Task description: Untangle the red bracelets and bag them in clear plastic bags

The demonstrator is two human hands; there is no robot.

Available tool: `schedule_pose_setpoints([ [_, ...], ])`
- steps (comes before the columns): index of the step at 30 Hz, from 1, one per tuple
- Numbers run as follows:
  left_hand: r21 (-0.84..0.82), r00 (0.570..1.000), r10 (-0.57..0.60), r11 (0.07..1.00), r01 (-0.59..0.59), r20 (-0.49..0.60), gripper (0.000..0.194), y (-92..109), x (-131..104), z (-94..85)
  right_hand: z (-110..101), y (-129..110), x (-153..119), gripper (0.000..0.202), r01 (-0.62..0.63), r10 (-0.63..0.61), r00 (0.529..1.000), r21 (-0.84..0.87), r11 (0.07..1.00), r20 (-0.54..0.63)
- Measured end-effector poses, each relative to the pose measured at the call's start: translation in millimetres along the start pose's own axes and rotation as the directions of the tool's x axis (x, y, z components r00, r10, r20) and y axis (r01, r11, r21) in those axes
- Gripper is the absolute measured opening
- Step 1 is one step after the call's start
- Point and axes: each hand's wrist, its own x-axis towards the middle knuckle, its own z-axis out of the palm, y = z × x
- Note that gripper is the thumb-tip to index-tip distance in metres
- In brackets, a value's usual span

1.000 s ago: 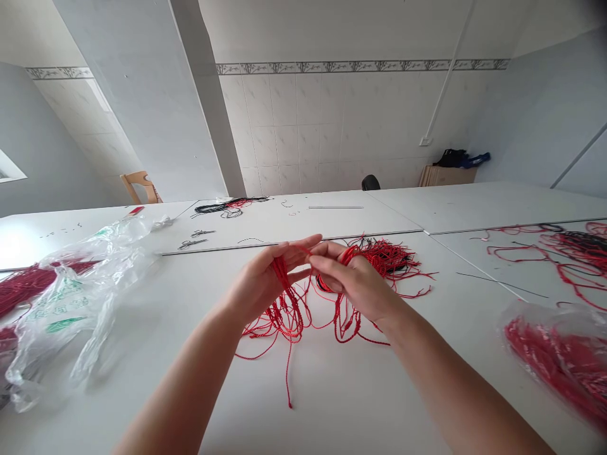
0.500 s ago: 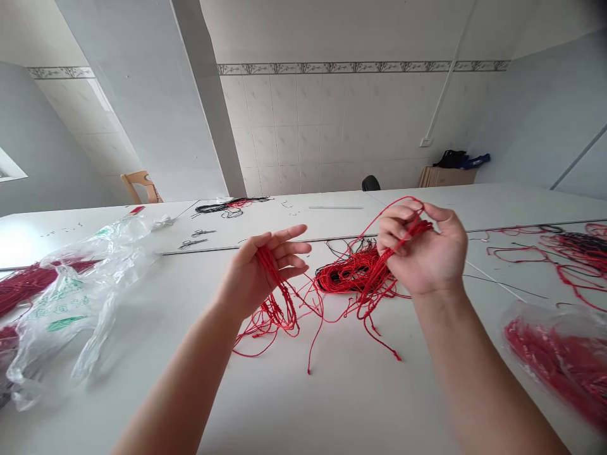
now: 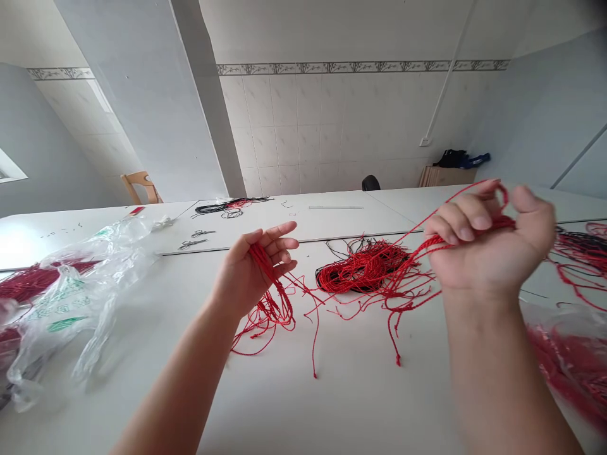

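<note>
My left hand (image 3: 253, 268) holds a bundle of red cords (image 3: 279, 303) between thumb and palm, its other fingers spread; the loops hang down to the table. Raised at the right, my right hand (image 3: 488, 240) has its fingers curled round a second bunch of red cords (image 3: 417, 259), whose knotted ends trail down to the left. One strand runs from its fingertips down toward the pile. Between the hands, a tangled pile of red and black cords (image 3: 360, 268) lies on the white table (image 3: 341, 404).
Clear plastic bags (image 3: 95, 284) and dark red cords (image 3: 42, 278) lie at the left. Two pairs of scissors (image 3: 194, 240) and black cords (image 3: 222, 207) are farther back. At the right are a bag of red cords (image 3: 573, 366) and red-black cords (image 3: 583, 246).
My right hand has moved right and slightly up, drawing its red cords away from the pile. My left hand has shifted slightly left with its bundle.
</note>
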Motion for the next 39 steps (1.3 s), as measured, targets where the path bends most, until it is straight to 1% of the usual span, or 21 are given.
schedule_pose_setpoints([
  [1,-0.001,1.000,0.002,1.000,-0.002,-0.003,0.045,0.0,0.0,0.0,1.2,-2.8,-1.9,0.008,0.115,-0.116,0.993,-0.097,0.989,-0.006],
  [2,-0.002,1.000,0.004,1.000,-0.004,-0.004,0.044,0.0,-0.1,-0.2,2.0,-5.9,-3.9,0.013,0.221,-0.227,0.974,-0.188,0.957,-0.007],
  [4,-0.004,1.000,0.007,1.000,-0.007,-0.005,0.042,-0.1,0.0,-0.7,1.9,-12.8,-7.5,0.022,0.361,-0.383,0.924,-0.316,0.878,-0.009],
  [6,-0.003,1.000,0.006,1.000,-0.006,-0.005,0.041,-0.4,0.3,-1.4,0.7,-19.3,-9.9,0.027,0.422,-0.459,0.889,-0.372,0.827,-0.013],
  [9,0.013,1.000,0.000,1.000,0.000,-0.001,0.043,-2.1,0.9,-2.0,0.7,-23.5,-9.9,0.024,0.422,-0.470,0.882,-0.387,0.820,-0.032],
  [11,0.040,1.000,-0.011,0.999,0.010,0.010,0.044,-4.0,1.6,-2.5,3.2,-19.2,-7.9,0.021,0.360,-0.402,0.914,-0.355,0.863,-0.051],
  [12,0.055,1.000,-0.018,0.998,0.017,0.022,0.044,-5.2,2.0,-2.8,4.9,-14.5,-6.8,0.019,0.299,-0.333,0.941,-0.329,0.896,-0.052],
  [14,0.089,0.998,-0.039,0.995,0.034,0.055,0.045,-7.7,2.6,-4.2,8.4,0.1,-5.9,0.014,0.129,-0.139,0.990,-0.284,0.950,-0.017],
  [15,0.107,0.996,-0.050,0.993,0.042,0.076,0.046,-8.8,2.9,-5.1,9.8,9.4,-6.7,0.010,0.025,-0.020,1.000,-0.281,0.959,0.018],
  [16,0.127,0.993,-0.062,0.991,0.049,0.098,0.047,-9.9,3.0,-6.2,10.9,19.4,-8.8,0.008,-0.073,0.094,0.994,-0.295,0.953,0.059],
  [17,0.149,0.990,-0.077,0.987,0.058,0.121,0.049,-10.8,3.1,-7.3,11.8,29.7,-12.1,0.010,-0.163,0.208,0.973,-0.330,0.930,0.105],
  [19,0.198,0.980,-0.111,0.977,0.077,0.165,0.053,-12.4,3.0,-9.3,13.3,49.0,-22.2,0.017,-0.268,0.382,0.904,-0.445,0.854,0.190],
  [20,0.219,0.974,-0.126,0.972,0.083,0.190,0.055,-13.0,2.9,-10.1,14.1,57.4,-28.4,0.020,-0.289,0.458,0.858,-0.521,0.803,0.231],
  [22,0.246,0.960,-0.147,0.965,0.087,0.237,0.057,-14.4,2.6,-10.6,16.0,70.8,-41.4,0.023,-0.250,0.555,0.782,-0.672,0.697,0.285],
  [23,0.252,0.956,-0.151,0.964,0.086,0.253,0.058,-15.2,2.3,-10.3,16.9,76.0,-47.2,0.023,-0.208,0.579,0.758,-0.731,0.650,0.299],
  [24,0.256,0.953,-0.154,0.963,0.085,0.263,0.059,-16.0,2.0,-9.6,17.6,80.4,-52.3,0.022,-0.160,0.587,0.748,-0.775,0.612,0.310],
  [27,0.263,0.948,-0.166,0.960,0.093,0.271,0.060,-18.2,0.6,-6.0,18.0,90.3,-62.1,0.021,-0.051,0.588,0.733,-0.835,0.547,0.341],
  [29,0.255,0.939,-0.177,0.962,0.102,0.294,0.060,-19.3,-0.3,-3.7,17.5,94.7,-65.1,0.021,-0.023,0.586,0.727,-0.840,0.542,0.358],
  [32,0.226,0.930,-0.196,0.966,0.128,0.312,0.058,-20.2,-0.9,-3.1,18.6,97.7,-67.1,0.018,0.011,0.560,0.739,-0.837,0.547,0.376],
  [36,0.213,0.943,-0.211,0.964,0.157,0.259,0.056,-20.3,-1.0,-5.6,24.2,98.7,-68.6,0.012,0.092,0.507,0.757,-0.835,0.543,0.413],
  [39,0.214,0.952,-0.217,0.962,0.171,0.214,0.056,-20.6,-1.1,-6.4,26.3,100.7,-69.6,0.009,0.127,0.478,0.769,-0.835,0.536,0.424],
])
